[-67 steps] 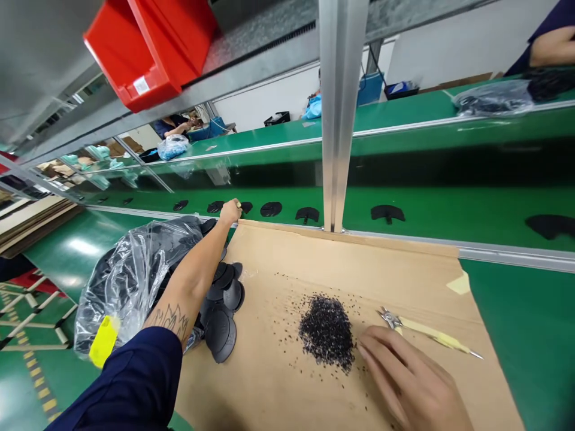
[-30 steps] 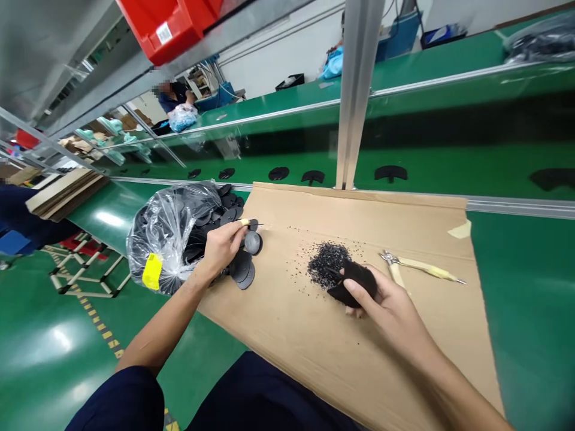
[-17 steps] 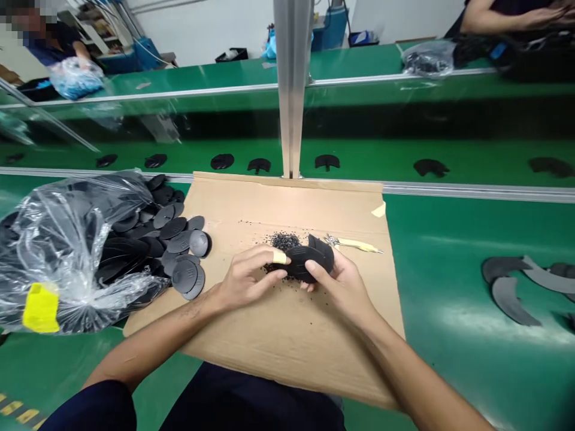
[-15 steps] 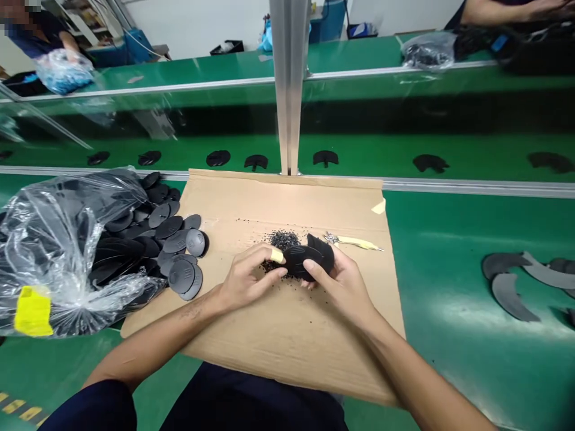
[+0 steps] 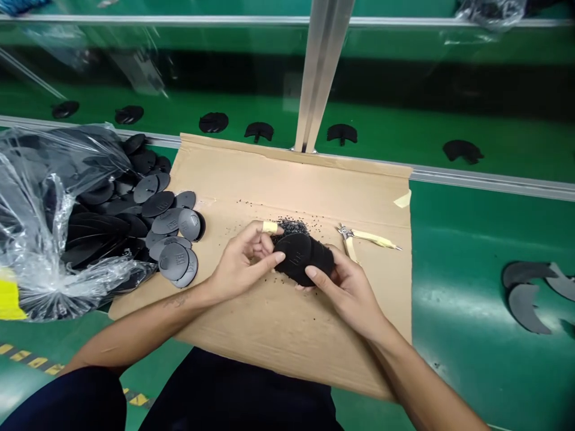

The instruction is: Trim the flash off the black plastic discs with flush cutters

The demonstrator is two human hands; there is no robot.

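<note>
My left hand (image 5: 240,260), with a yellow wrap on its index finger, pinches the left edge of a black oval plastic disc (image 5: 294,254) with raised marks. My right hand (image 5: 353,284) grips the right side, its thumb on the near edge and its fingers underneath. Another black plastic piece (image 5: 322,258) lies against the disc in the right hand; how they are joined, I cannot make out. Just behind them is a heap of small black bits (image 5: 294,227) on the cardboard sheet (image 5: 251,326). Beyond the right hand lie nippers (image 5: 371,237) with yellow handles, open.
Many black oval discs (image 5: 167,221) spread from a clear plastic bag (image 5: 31,179) at the left. Grey curved pieces (image 5: 530,308) lie on the green table at the right. A metal post (image 5: 323,78) rises behind the cardboard; black parts (image 5: 342,134) sit on the green strip beyond.
My view has tilted downward. The disc in my hands now shows its marked face more fully, and the second piece sits further behind it at the right.
</note>
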